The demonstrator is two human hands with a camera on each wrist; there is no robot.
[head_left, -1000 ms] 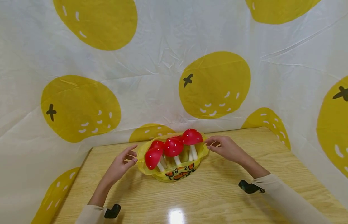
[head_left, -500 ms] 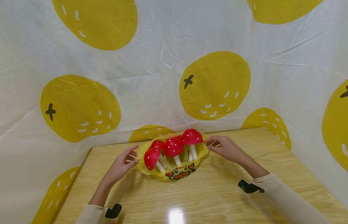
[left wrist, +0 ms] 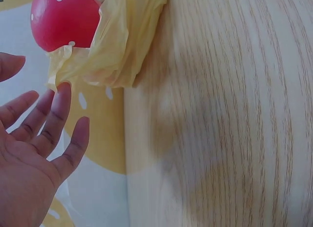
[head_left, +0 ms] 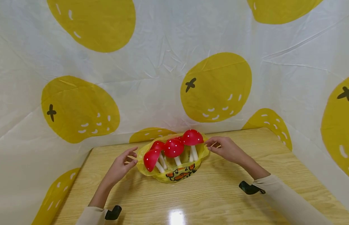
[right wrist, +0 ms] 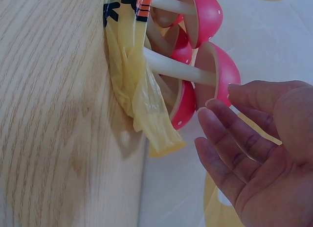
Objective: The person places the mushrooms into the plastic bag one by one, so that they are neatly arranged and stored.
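A thin yellow plastic bag [head_left: 160, 178] with a cartoon print sits on the table, its mouth spread wide. Several toy mushrooms [head_left: 174, 148] with white-dotted red caps and white stems stand and lean inside it. My left hand [head_left: 119, 168] is at the bag's left rim with fingers loosely spread. In the left wrist view, fingertips of that hand [left wrist: 29, 158] touch the bag's edge [left wrist: 112, 51]. On the other side, my right hand [head_left: 226, 150] has relaxed fingers near the right rim. The right wrist view has its fingertips close to a mushroom cap [right wrist: 227, 73]; contact is unclear.
The wooden table [head_left: 208, 200] meets a white cloth backdrop [head_left: 152, 93] printed with large yellow fruit, at the back and both sides. Dark wrist-worn pieces [head_left: 248, 187] stick out below both beige sleeves [head_left: 289, 197].
The leftmost mushroom has tipped slightly outward to the left, and the bag's left rim has shifted a little with it. Both hands have stayed almost in place.
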